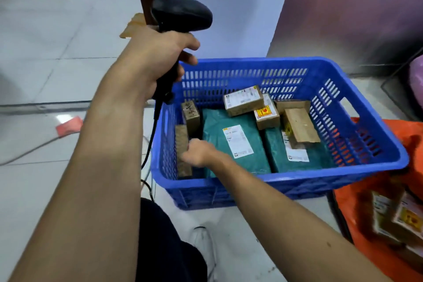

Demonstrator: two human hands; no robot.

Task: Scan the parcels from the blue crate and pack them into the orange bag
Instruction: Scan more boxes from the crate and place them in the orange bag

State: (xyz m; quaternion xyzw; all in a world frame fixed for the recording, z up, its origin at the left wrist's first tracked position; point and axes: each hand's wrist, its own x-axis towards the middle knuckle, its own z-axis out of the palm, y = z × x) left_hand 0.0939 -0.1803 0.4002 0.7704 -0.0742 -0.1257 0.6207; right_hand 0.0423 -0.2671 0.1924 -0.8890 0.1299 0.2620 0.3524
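Nearest to me on the right, the orange bag (366, 201) lies open on the floor, and I can make out at least two labelled parcels inside it; they are blurred, so I can't count past that. I judge the job as started but far from finished, since most parcels remain unscanned in the crate.

Just beyond, the blue crate (286, 181) sits on the floor. My right hand (199, 152) reaches into its near-left corner, fingers closing around a narrow brown box (182, 151) standing on edge against the left wall; I can't tell whether the grip is firm yet. A second brown box (191, 115) stands just behind it. Two flat green mailers (229, 144) lie side by side on the crate floor, and four more cardboard boxes (243, 101) are piled toward the far right. That makes eight parcels left, as far as I can count.

Farther and to the left, my left hand (158, 57) is wrapped tight around the black scanner (180, 15), raised above the crate's far-left corner, its cable hanging down.
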